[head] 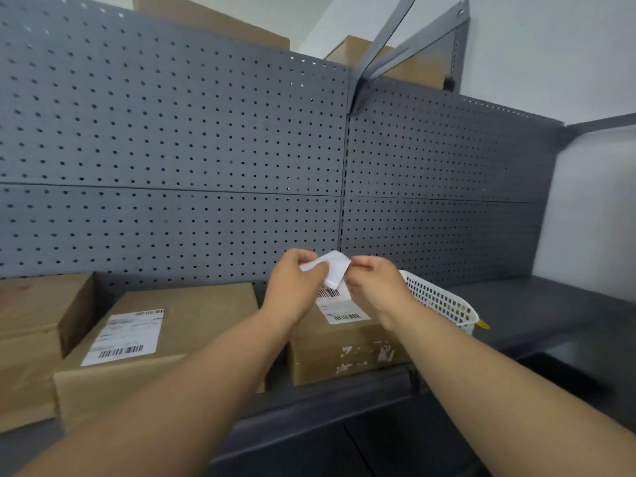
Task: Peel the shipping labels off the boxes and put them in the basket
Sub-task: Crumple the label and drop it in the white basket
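Observation:
Both my hands hold one white shipping label (333, 270) above the small cardboard box (344, 349) in the middle of the shelf. My left hand (296, 280) pinches the label's left side and my right hand (373, 280) pinches its right edge. The label's upper part is lifted and curled back, while its lower part with barcodes (339, 313) still lies on the box top. A white plastic basket (444, 302) stands just right of that box, partly hidden by my right wrist. A larger box (192, 325) to the left carries a flat label (127, 335).
A third cardboard box (38, 325) sits at the far left. A grey pegboard (206, 149) backs the dark shelf (537, 304). More boxes (406, 63) stand on top behind metal brackets. A yellow bit (481, 324) pokes out beside the basket.

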Available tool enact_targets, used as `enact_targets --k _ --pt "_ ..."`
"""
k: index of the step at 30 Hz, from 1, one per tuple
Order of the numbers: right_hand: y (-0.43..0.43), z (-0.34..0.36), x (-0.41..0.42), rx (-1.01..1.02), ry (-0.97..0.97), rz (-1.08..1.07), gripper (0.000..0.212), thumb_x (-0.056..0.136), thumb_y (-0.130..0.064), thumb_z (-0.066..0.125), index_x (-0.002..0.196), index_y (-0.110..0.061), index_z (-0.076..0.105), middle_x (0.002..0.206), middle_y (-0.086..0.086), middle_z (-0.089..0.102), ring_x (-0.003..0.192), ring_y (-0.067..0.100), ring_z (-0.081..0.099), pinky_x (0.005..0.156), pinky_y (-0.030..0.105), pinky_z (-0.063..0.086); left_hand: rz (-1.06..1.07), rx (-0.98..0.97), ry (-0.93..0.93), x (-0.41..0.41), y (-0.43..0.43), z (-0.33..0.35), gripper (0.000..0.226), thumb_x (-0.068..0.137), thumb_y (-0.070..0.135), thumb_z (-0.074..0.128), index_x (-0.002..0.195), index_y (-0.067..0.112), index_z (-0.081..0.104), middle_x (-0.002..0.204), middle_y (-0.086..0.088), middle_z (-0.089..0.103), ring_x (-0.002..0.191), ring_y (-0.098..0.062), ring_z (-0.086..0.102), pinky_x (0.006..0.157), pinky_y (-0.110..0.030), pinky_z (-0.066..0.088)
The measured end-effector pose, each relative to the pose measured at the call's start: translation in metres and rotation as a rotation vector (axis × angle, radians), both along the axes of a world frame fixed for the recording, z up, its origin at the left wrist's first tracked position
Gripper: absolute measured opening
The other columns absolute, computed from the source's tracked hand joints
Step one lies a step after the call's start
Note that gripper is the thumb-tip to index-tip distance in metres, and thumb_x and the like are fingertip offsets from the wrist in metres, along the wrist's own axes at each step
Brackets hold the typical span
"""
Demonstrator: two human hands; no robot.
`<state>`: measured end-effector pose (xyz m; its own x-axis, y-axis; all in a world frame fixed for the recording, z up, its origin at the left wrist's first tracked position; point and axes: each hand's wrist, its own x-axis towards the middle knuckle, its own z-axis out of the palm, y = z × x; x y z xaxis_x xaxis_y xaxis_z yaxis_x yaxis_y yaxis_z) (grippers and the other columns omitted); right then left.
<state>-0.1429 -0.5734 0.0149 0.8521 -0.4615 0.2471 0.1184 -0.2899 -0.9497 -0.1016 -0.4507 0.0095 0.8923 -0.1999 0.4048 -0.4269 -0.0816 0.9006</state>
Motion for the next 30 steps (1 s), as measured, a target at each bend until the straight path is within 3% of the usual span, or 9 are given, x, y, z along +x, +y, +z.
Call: enact_targets --k 2,4,8,12,15,18,23,27,30 --pt "-0.011 0.001 -0.001 0.027 0.026 0.050 0.012 0.092 -0.016 0.060 0.101 -0.014 0.067 0.111 0.020 0.070 0.099 0.035 0.068 0.075 0.029 0.053 -0.062 -0.021 0.052 0.001 -0.009 0.002 0.017 0.088 0.025 0.058 0.102 0.016 0.056 0.102 -0.005 0.064 0.085 -0.020 0.063 0.077 -0.037 0.051" --pt "-0.020 0.000 -0.001 0.090 0.043 0.090 0.021 0.092 -0.018 0.062 0.109 -0.010 0.069 0.101 0.014 0.074 0.085 0.025 0.069 0.066 0.026 0.050 -0.131 -0.050 0.101 0.000 -0.017 0.003 0.014 0.089 0.023 0.056 0.099 0.014 0.058 0.101 -0.008 0.065 0.083 -0.022 0.064 0.077 -0.039 0.052" --pt "-0.037 -0.001 -0.003 0.181 0.016 0.075 0.019 0.092 -0.015 0.061 0.107 -0.008 0.069 0.092 0.010 0.073 0.079 0.021 0.065 0.068 0.029 0.050 -0.249 -0.064 0.149 0.001 -0.032 0.004 0.013 0.090 0.024 0.053 0.096 0.015 0.059 0.095 -0.010 0.067 0.080 -0.026 0.064 0.072 -0.040 0.051" --pt "-0.058 -0.005 -0.008 0.196 -0.015 0.038 0.010 0.091 -0.012 0.062 0.096 -0.008 0.069 0.088 0.011 0.070 0.078 0.023 0.063 0.077 0.035 0.047 -0.365 -0.116 0.218 0.002 -0.050 0.003 0.012 0.092 0.026 0.052 0.087 0.015 0.057 0.082 -0.007 0.063 0.072 -0.023 0.058 0.063 -0.032 0.044" --pt "-0.079 -0.006 -0.008 0.209 -0.035 0.004 0.006 0.089 -0.010 0.065 0.083 -0.009 0.066 0.075 0.006 0.065 0.066 0.016 0.056 0.068 0.027 0.047 -0.435 -0.160 0.265 0.001 -0.068 0.001 0.013 0.093 0.022 0.052 0.086 0.013 0.056 0.078 -0.006 0.058 0.070 -0.021 0.056 0.064 -0.031 0.044" --pt "-0.102 -0.007 -0.004 0.177 -0.041 -0.015 0.008 0.088 -0.009 0.066 0.080 -0.010 0.066 0.070 0.001 0.061 0.061 0.010 0.053 0.058 0.018 0.047 -0.465 -0.196 0.304 0.005 -0.088 0.001 0.014 0.094 0.022 0.049 0.094 0.010 0.057 0.080 -0.006 0.060 0.070 -0.020 0.058 0.064 -0.030 0.047" --pt "-0.145 -0.004 0.011 0.114 -0.036 -0.025 0.009 0.088 -0.008 0.066 0.079 -0.011 0.067 0.076 0.004 0.064 0.067 0.013 0.054 0.065 0.022 0.047 -0.492 -0.192 0.352 0.022 -0.125 0.003 0.025 0.097 0.025 0.044 0.109 0.010 0.060 0.092 -0.009 0.067 0.084 -0.024 0.063 0.079 -0.038 0.051" --pt "-0.185 0.005 0.029 0.077 -0.022 -0.031 0.012 0.088 -0.006 0.065 0.077 -0.010 0.067 0.077 0.007 0.069 0.068 0.017 0.058 0.066 0.025 0.050 -0.452 -0.150 0.355 0.040 -0.159 0.003 0.026 0.097 0.028 0.044 0.108 0.013 0.061 0.090 -0.005 0.069 0.083 -0.019 0.065 0.078 -0.035 0.053" --pt "-0.216 0.011 0.043 0.033 0.009 -0.042 0.011 0.089 -0.007 0.065 0.078 -0.009 0.068 0.077 0.006 0.070 0.066 0.015 0.061 0.059 0.020 0.051 -0.383 -0.089 0.338 0.061 -0.188 0.003 0.029 0.096 0.032 0.045 0.108 0.013 0.063 0.101 -0.007 0.070 0.094 -0.021 0.065 0.080 -0.035 0.055"
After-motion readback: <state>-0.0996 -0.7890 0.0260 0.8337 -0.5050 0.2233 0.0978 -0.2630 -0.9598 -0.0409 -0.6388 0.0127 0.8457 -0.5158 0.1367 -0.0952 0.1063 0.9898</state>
